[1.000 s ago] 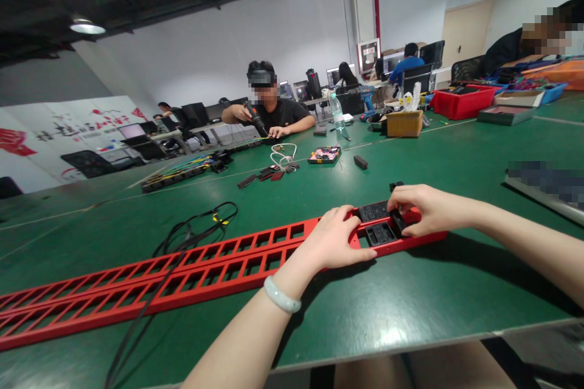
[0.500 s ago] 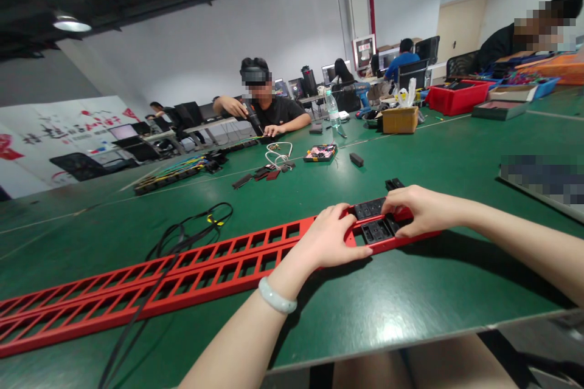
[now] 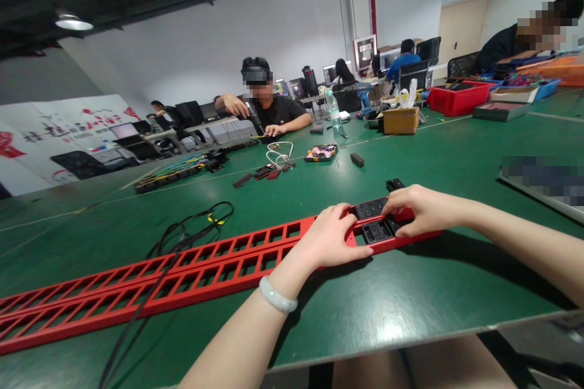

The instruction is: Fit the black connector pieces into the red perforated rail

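A long red slotted frame (image 3: 191, 298) with two rows of rectangular openings lies diagonally on the green table. My left hand (image 3: 331, 234) grips it across its width near the right end, thumb along the near edge and fingers on the far side. Black socket-like modules, one in the far row (image 3: 368, 209) and one in the near row (image 3: 376, 232), sit in the openings there. My right hand (image 3: 415, 209) is closed with thumb and fingers on the black piece (image 3: 391, 226) beside the near module, partly hidden by the fingers. Another small black part (image 3: 395, 185) lies just behind the frame.
A black cable (image 3: 157, 279) crosses over the frame at left. Loose dark pieces (image 3: 269, 174), a small parts tray (image 3: 321, 152) and a bottle (image 3: 334, 110) lie farther back. A co-worker (image 3: 269, 109) holds a dark tool across the table. Bins (image 3: 458, 100) stand back right.
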The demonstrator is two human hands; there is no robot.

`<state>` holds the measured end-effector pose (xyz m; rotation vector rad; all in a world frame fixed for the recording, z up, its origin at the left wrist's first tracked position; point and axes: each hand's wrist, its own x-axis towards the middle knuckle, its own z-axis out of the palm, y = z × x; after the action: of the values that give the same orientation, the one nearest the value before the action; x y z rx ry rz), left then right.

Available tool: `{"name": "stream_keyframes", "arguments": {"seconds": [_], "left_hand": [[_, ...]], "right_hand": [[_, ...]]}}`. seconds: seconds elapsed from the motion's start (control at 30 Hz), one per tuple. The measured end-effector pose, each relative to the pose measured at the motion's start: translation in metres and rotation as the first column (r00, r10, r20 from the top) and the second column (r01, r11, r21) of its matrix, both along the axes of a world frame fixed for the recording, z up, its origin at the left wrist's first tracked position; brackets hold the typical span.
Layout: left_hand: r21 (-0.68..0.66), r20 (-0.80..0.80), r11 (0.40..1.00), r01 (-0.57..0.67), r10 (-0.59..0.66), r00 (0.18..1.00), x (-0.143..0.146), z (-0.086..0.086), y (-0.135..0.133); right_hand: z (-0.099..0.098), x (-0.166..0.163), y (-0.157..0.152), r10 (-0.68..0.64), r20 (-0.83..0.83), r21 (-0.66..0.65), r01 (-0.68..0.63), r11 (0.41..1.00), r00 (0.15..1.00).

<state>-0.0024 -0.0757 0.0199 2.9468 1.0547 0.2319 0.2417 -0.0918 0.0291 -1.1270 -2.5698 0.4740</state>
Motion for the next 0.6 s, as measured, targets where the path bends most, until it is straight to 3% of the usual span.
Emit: {"name": "stream_keyframes", "arguments": {"seconds": [0.6], "left_hand": [[-0.01,-0.001,1.0,0.0,0.0,1.0,-0.0001,0.0,0.0001]], "right_hand": [[0.0017,-0.0003,-0.0012,0.045,0.009,-0.001,-0.045,0.999,0.999]]}}
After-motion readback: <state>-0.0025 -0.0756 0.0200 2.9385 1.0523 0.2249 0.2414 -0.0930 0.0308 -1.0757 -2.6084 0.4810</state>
